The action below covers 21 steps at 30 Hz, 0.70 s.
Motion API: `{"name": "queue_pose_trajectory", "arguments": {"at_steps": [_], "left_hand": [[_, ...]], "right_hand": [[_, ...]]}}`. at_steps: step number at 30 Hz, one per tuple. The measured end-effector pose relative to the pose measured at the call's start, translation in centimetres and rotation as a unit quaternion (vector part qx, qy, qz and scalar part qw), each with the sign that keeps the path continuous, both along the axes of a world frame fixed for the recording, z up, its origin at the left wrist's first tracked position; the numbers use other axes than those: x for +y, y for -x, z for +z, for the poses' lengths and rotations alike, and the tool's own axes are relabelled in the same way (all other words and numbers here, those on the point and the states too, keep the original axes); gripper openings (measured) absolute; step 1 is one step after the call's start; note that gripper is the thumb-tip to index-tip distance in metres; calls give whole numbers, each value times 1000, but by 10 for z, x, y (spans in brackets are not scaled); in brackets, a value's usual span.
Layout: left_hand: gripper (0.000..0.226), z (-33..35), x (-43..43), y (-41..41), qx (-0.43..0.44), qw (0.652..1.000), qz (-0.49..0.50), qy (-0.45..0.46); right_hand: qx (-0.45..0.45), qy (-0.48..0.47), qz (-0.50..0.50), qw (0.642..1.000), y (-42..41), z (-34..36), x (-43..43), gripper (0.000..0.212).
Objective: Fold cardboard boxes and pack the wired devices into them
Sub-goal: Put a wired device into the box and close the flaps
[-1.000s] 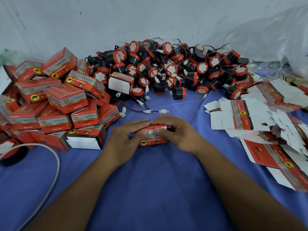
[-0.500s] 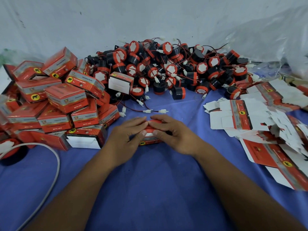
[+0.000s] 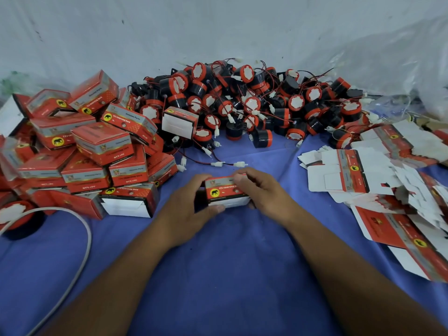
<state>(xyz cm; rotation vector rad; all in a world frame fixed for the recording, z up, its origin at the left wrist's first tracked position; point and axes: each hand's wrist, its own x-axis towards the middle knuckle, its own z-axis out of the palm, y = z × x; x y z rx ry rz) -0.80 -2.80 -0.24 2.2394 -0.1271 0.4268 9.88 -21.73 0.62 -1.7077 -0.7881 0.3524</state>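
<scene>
- left hand (image 3: 191, 207) and right hand (image 3: 263, 192), each grip clamped on one box (image 3: 224, 190)
- box pile (image 3: 84, 151) sits left, devices (image 3: 242, 105) behind, flats (image 3: 363, 173) right, all on the tabletop (image 3: 218, 275)

Even soft light, curved blurry edges

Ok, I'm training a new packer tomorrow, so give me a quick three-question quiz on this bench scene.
1. True or false: the flat cartons lie on the person's right.
2. What do the left hand and right hand grip together? A) a red box B) a loose device C) a grey cable
3. Fill in: the pile of wired devices lies on a ___ cloth.
Key: 1 true; 2 A; 3 blue.
</scene>
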Motion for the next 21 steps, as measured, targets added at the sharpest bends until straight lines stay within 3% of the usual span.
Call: {"name": "queue_pose_trajectory", "arguments": {"at_steps": [5,10,13,16,19,21], "left_hand": [[42,1,5,-2,6,991,19,131],[52,-2,6,-6,12,973,124,193],[32,-2,9,-7,11,969,174,175],[15,-5,8,-6,18,981,160,111],[12,-7,14,-6,16,988,138,66],[12,-9,15,-8,12,990,128,50]], "right_hand": [[11,-28,89,996,-1,-1,0,48],[105,-103,-43,988,-1,-3,12,34],[224,-171,-118,952,-2,2,26,22],[335,-235,-59,911,-6,35,56,23],[308,-306,65,898,-9,93,96,39],[301,-294,91,902,-8,116,108,43]]}}
